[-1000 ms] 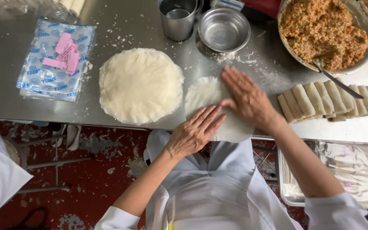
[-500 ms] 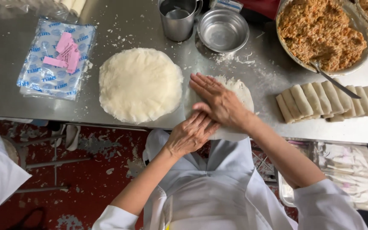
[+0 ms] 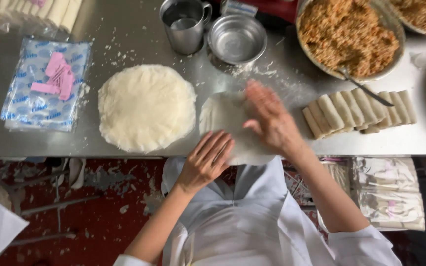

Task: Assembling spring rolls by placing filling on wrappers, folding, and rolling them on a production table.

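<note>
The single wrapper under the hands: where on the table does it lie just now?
In the head view the wrapper lies at the table's near edge, centre, right of the wrapper stack and left of the finished rolls, below the empty bowl.

Left hand and right hand flat, open-palmed

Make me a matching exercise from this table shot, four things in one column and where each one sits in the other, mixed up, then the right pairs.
Things:
1. wrapper stack
2. single wrapper
3. finished rolls
4. filling bowl

Places:
A. far right corner, spoon in it
B. under both hands, at the near table edge
C. in a row right of the right hand
D. left of the left hand, beside a plastic packet

Pairs: 1-D, 2-B, 3-C, 4-A
</note>
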